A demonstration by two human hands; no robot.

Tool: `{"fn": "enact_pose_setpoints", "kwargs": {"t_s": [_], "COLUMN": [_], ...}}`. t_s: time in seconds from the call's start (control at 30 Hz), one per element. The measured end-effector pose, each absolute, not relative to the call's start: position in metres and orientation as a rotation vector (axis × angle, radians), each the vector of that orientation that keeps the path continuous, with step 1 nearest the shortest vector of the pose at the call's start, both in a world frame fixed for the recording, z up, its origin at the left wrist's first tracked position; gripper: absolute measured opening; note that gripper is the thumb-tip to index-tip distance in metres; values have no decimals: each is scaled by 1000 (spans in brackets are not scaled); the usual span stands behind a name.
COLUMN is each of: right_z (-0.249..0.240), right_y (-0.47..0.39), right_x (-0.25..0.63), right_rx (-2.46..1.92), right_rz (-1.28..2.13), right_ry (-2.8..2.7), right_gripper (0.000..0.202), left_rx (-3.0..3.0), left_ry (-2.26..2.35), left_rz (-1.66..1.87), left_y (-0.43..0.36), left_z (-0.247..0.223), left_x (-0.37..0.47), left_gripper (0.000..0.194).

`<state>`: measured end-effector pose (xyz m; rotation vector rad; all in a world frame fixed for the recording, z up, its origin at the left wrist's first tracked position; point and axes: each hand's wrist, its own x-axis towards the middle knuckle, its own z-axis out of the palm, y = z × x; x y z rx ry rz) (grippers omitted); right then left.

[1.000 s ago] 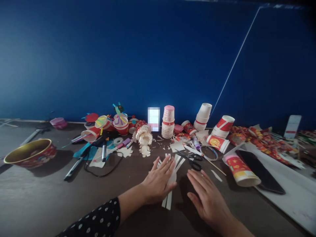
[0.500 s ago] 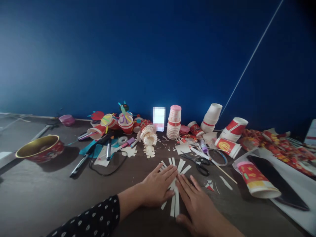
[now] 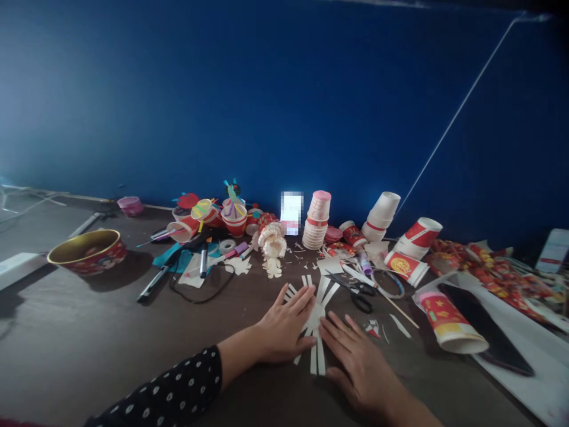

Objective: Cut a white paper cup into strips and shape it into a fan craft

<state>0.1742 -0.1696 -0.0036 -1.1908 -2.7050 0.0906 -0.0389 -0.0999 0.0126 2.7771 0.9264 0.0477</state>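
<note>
A white paper piece cut into strips (image 3: 317, 314) lies flat on the dark table, its strips fanning out from the middle. My left hand (image 3: 287, 326) rests open on its left side, covering some of the strips. On the right side, my right hand (image 3: 353, 350) lies flat with fingers stretched out, the fingertips at the paper's edge and over some strips. The paper's centre shows between both hands. Beyond them are black scissors (image 3: 358, 290) and a cream paper figure with curled strips (image 3: 272, 252).
Paper cups stand stacked (image 3: 317, 219) at the back. A red bowl (image 3: 89, 252) is at the left, near markers and a black cord (image 3: 200, 301). At the right lie a red cup (image 3: 451, 320), a dark phone (image 3: 489, 332) and a wooden stick (image 3: 400, 308). Paper scraps (image 3: 373, 328) are scattered about.
The camera view has shifted slightly. My hands have moved a little apart, so more of the paper's centre shows between them. Both stay on the paper.
</note>
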Motion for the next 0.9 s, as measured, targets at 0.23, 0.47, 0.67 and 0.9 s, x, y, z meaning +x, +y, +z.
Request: {"fn": "enact_pose_setpoints", "kwargs": {"t_s": [0.23,0.47,0.67,0.9], "right_z": [-3,4,14,5], "right_y": [-169,-165,-166,-168], "right_x": [173,173,167,172], "right_rx": [-1211,-1207,-1252,-1333], "right_rz": [111,153,138,162], "right_ry": [-2721,-2729,-2632,-2525], "right_gripper": [57,53,44,43], "left_rx": [2804,2748,2755,2808], "left_ry": [502,481,458,514], "left_rz": [103,86,36,46], "left_y": [-92,-90,-86,-94], "left_z": [19,16,17,15], "left_x": [-58,-63,-63,-60], "left_gripper": [63,78,81,75]}}
